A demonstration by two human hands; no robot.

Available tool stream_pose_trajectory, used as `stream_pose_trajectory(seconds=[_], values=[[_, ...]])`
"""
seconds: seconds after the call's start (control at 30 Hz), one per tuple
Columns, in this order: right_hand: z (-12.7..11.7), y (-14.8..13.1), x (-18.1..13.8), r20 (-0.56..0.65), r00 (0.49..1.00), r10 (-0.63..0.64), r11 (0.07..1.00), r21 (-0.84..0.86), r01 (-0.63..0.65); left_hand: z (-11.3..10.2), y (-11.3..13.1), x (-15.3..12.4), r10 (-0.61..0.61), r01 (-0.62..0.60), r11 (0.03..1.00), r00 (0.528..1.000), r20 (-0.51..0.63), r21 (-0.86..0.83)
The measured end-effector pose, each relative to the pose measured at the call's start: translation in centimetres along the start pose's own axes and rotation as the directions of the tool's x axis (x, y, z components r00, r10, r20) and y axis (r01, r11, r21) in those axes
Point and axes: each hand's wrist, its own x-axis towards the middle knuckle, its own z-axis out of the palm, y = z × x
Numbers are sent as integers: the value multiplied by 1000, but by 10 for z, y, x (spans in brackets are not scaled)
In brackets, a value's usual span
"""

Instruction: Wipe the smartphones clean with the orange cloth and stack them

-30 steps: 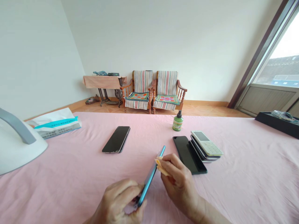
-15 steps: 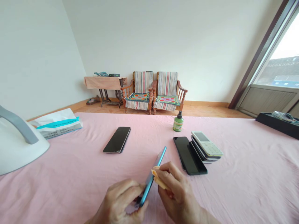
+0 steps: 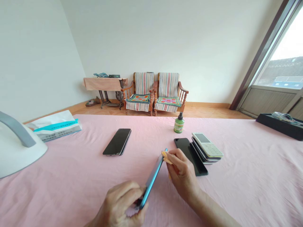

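Note:
My left hand (image 3: 124,201) grips the lower end of a blue-edged smartphone (image 3: 152,179), which is tilted up on its side above the pink cloth. In my right hand (image 3: 182,171) a small yellow cloth (image 3: 166,157) is pinched between thumb and fingers. It touches the phone's edge close to the upper end. Just beyond my right hand lies a black smartphone (image 3: 189,151), partly covered by that hand. Beside it rises a stack of phones with a white keypad phone (image 3: 207,144) on top.
Another dark phone (image 3: 117,142) lies at left centre, seemingly on top of a second one. A green pump bottle (image 3: 179,124) stands at the back. On the left are a tissue pack (image 3: 56,125) and a white object with a grey handle (image 3: 19,129); a black tray (image 3: 279,126) sits far right.
My right hand has slid the yellow cloth up along the phone's edge, away from me. My left hand keeps its hold on the lower end. The view has shifted slightly.

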Motion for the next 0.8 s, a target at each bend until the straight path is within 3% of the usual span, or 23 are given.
stream_pose_trajectory(seconds=[0.2, 0.43, 0.5, 0.67, 0.8], values=[[8, -29, -26, 180, 956, -233, 966, 153, 207, 1, -5, -5, -51, 51, 998, 999, 11, -24], [1, -41, -29, 334, 869, -366, 930, 98, 354, -1, -5, -5, -88, 89, 995, 995, 40, -39], [1, -39, -28, 330, 875, -354, 935, 96, 342, -1, -4, -4, -83, 84, 996, 996, 33, -37], [3, -21, -20, 199, 963, -183, 983, 7, 185, 2, -3, -2, -93, 94, 995, 995, 21, -30], [2, -12, -17, 153, 984, -94, 995, -29, 100, 2, -3, 0, -99, 101, 994, 993, 59, -40]])
